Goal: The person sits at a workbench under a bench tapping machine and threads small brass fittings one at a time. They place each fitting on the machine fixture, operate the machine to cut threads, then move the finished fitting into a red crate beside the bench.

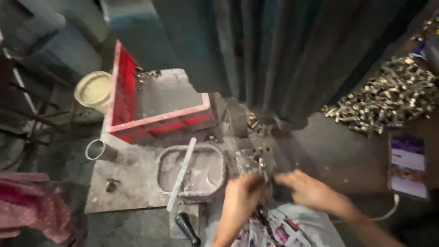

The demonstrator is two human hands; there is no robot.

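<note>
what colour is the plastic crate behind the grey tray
Red, dusted grey inside; the crate shows best in the head view.

Small grey metal fixture (258, 162) stands upright beside the grimy tray, dust-coated

A grimy metal workshop: heaped brass fittings (388, 98), dusty steel bench (132, 183).

red crate (123, 98), cream bucket (93, 90), pink dotted cloth (32, 206)
</note>
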